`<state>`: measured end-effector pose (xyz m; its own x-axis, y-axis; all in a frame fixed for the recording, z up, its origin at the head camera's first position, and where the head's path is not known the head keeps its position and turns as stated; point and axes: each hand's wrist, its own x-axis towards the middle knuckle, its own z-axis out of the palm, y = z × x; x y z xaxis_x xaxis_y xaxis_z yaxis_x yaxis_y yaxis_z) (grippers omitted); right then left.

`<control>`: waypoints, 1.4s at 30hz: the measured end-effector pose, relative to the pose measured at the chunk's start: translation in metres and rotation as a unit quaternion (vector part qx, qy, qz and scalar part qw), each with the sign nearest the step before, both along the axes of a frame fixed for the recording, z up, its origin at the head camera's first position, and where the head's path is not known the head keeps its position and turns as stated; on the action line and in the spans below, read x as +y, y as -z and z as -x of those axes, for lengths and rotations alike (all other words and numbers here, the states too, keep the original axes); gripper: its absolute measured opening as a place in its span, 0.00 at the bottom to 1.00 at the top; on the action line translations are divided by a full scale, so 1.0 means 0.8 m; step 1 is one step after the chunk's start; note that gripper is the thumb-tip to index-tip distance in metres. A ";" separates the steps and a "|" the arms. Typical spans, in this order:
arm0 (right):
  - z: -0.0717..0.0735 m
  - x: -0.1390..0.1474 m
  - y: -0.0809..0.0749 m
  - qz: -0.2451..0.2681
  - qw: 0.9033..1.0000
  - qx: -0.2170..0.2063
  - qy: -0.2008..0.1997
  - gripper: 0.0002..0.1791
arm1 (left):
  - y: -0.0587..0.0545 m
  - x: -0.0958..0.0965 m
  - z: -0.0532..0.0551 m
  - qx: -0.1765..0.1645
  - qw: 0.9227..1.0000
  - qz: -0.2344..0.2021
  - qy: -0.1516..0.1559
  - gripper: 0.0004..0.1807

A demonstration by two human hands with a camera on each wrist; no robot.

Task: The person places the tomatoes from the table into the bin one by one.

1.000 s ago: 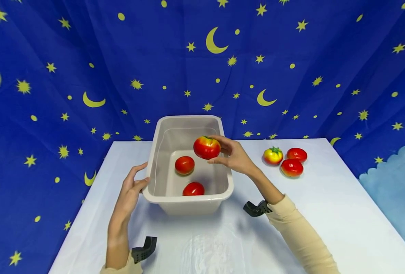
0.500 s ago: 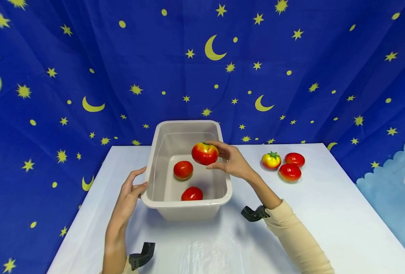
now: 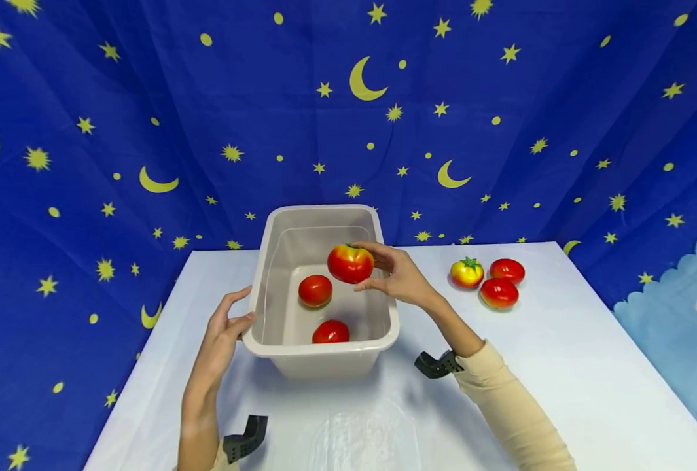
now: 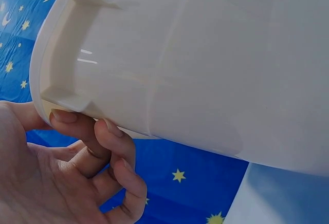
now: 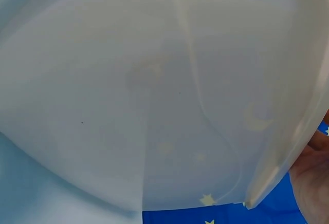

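Note:
A red-and-yellow tomato (image 3: 351, 263) with a green top is held between the thumb and fingers of my right hand (image 3: 400, 275), over the right part of a light grey plastic basin (image 3: 324, 350). Inside the basin lie two glossy red fruits, one near the middle (image 3: 315, 291) and another near the front wall (image 3: 331, 331). My left hand (image 3: 221, 333) grips the basin's left rim. In the left wrist view its curled fingertips (image 4: 113, 129) meet the rim's edge. The basin's outer wall (image 5: 123, 95) fills most of the right wrist view and hides the held tomato there.
To the right on the white table (image 3: 560, 366) sit a yellow-red tomato with a green leafy top (image 3: 466, 273) and two red oval fruits, one behind (image 3: 507, 270) and one in front (image 3: 499, 294). A blue star-and-moon curtain (image 3: 301, 118) hangs behind the table.
The head view has tilted slightly, so the whole scene sits a little lower. The held tomato has shifted slightly left over the basin. Both hands keep their hold.

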<state>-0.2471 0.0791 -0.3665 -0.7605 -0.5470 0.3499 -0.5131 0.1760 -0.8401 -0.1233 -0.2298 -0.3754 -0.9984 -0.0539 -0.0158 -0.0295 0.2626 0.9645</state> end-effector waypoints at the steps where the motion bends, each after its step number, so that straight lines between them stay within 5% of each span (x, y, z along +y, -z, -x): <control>1: 0.000 0.000 0.000 0.000 1.000 0.001 -0.001 0.40 | 0.000 0.000 0.000 0.000 1.000 0.000 0.000 0.25; 16: -0.004 -0.004 0.002 0.021 0.999 0.023 -0.018 0.38 | -0.003 -0.003 -0.001 0.000 1.000 0.003 0.000 0.25; 30: 0.014 0.065 0.022 0.110 0.990 0.059 0.061 0.32 | -0.004 -0.004 0.001 0.005 1.000 -0.008 0.010 0.25; 42: 0.030 0.109 0.026 0.108 0.985 0.063 0.115 0.33 | -0.001 -0.006 0.001 -0.006 1.000 -0.003 0.007 0.25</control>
